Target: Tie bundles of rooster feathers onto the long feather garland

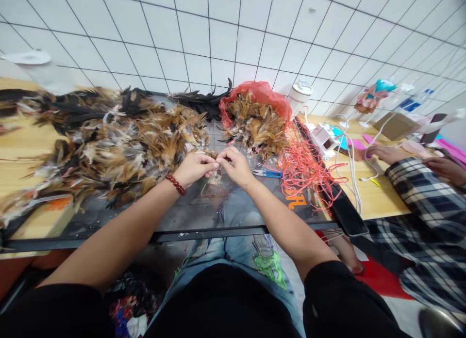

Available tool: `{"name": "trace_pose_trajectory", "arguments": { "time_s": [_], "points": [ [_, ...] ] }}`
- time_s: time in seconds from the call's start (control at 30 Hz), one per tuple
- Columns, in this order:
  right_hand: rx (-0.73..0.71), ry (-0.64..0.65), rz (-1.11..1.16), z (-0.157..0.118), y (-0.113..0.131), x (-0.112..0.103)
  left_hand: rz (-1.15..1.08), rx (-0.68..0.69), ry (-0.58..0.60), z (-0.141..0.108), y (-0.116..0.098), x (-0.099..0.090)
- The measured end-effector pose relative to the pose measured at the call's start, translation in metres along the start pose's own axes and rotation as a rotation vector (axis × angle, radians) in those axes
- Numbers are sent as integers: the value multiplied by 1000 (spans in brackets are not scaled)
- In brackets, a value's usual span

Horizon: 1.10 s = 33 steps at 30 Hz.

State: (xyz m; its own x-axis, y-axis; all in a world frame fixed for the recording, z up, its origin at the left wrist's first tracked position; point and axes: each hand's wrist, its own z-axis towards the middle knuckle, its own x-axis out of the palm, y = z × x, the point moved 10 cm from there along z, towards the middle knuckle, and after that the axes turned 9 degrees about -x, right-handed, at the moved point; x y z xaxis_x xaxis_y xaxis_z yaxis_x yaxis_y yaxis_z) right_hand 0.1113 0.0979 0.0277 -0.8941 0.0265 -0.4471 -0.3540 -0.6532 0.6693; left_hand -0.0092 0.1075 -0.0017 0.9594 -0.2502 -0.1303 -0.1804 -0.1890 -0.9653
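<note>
My left hand [194, 169], with a dark red bead bracelet [175, 184] at its wrist, is pinched closed. Its fingertips meet those of my right hand [236, 168], also closed in a pinch. What they hold is too small and hidden to make out. Left of and behind my left hand spreads a large heap of brown, white and black feathers [120, 149]. Beyond my right hand, more brown feathers [260, 122] spill from a red plastic bag [255, 89]. Blue-handled thread snips [270, 174] lie just right of my right hand, beside tangled red-orange strings [306, 170].
A white lidded cup [300, 93] stands by the tiled wall. To the right are a white device [324, 140], white cables [353, 178] and a black phone-like slab [347, 214] at the table edge. Another person's plaid sleeve [418, 183] reaches in over pink pieces.
</note>
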Motion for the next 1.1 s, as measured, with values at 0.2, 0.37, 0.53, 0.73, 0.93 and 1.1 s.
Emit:
{"name": "trace_pose_trajectory", "arguments": {
  "time_s": [0.2, 0.37, 0.53, 0.73, 0.93, 1.1],
  "points": [
    [25, 16, 24, 0, -1, -1, -155, -72, -45, 0, 7, -7],
    [-34, 49, -19, 0, 2, 3, -167, -87, -27, -1, 6, -5],
    [-52, 64, -94, 0, 7, 3, -176, -132, -3, -2, 6, -3],
    [-146, 105, -57, -2, 21, 9, -310, -195, 33, -1, 9, -7],
    [-176, 41, 1, -1, 24, 0, -354, -213, 87, 1, 10, -8],
    [-88, 71, 125, -4, 11, 9, -269, -177, 75, 1, 10, -5]
  ]
}}
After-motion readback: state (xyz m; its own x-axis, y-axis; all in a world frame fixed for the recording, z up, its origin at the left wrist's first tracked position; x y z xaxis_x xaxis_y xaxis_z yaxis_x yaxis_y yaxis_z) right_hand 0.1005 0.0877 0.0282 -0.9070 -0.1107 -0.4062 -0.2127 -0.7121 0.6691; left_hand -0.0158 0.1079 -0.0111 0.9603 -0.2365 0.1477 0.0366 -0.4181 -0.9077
